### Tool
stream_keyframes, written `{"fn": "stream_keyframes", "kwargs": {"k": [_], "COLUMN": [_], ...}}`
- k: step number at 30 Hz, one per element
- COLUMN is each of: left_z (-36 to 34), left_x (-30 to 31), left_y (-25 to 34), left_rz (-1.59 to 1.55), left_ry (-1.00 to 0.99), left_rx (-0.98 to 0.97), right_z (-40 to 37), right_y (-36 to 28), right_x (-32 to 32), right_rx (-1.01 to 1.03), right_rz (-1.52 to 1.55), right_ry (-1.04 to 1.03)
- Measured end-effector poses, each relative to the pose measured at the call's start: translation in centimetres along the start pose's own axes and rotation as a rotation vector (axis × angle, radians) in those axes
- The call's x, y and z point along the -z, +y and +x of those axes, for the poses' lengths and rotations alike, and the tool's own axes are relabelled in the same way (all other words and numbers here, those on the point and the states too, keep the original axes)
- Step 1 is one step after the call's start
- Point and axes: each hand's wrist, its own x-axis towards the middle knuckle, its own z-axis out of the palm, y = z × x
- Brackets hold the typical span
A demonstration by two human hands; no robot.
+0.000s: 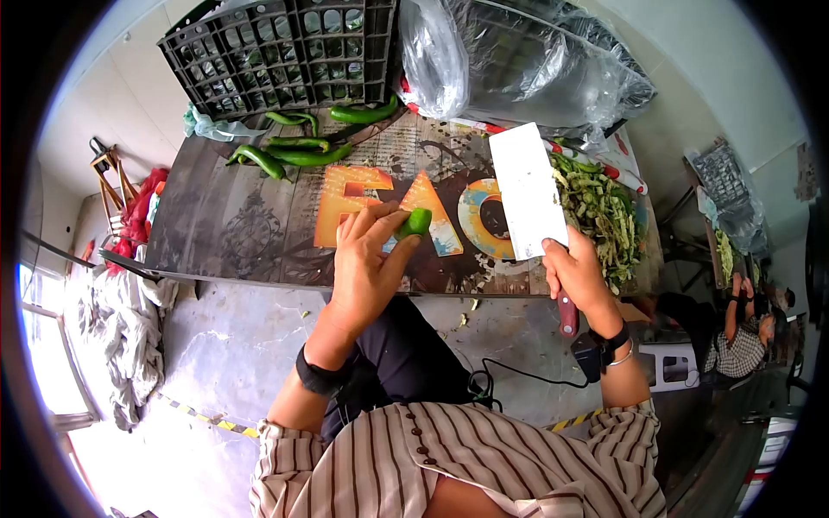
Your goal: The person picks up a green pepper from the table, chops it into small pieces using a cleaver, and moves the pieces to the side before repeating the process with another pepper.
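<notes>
My left hand [367, 259] pinches a short piece of green pepper [415, 223] over the printed board [259, 224]. In my right hand [580, 274] is a cleaver [528, 190], gripped by its red handle, with the broad white blade raised flat above the board. To the right of the blade lies a heap of chopped green pepper [604, 211]. Several whole green peppers [298, 151] lie at the board's far left.
A black plastic crate [285, 52] stands at the back of the board, with clear plastic bags [518, 60] beside it. A heap of cloth [121, 319] lies on the floor at left. Another person [738, 332] sits at right.
</notes>
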Motion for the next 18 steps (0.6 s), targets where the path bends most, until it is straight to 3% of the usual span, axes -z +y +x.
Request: {"fn": "stream_keyframes", "kwargs": {"k": [3, 6, 7, 9, 12, 18], "left_z": [0.5, 2.1, 2.3, 2.2, 2.0, 0.3], "left_x": [2.5, 4.4, 4.4, 3.9, 2.1, -0.5], "left_y": [1.2, 1.6, 1.3, 0.3, -0.5, -1.4], "left_rz": [-0.023, 0.108, 0.108, 0.286, 0.366, 0.396], "left_ry": [-0.16, -0.455, -0.449, -0.54, -0.659, -0.547], "left_rx": [0.156, 0.042, 0.048, -0.157, -0.207, -0.28], "right_z": [0.0, 0.3, 0.3, 0.4, 0.2, -0.2], "right_y": [-0.4, -0.7, -0.7, -0.6, -0.8, -0.8], "right_x": [-0.8, -1.5, -1.7, -1.9, -2.5, -3.4], "right_rx": [-0.003, 0.016, 0.02, 0.029, -0.015, -0.039], "right_rz": [0.03, 0.054, 0.062, 0.053, 0.045, -0.027], "right_ry": [-0.053, -0.096, -0.108, -0.13, -0.178, -0.258]}}
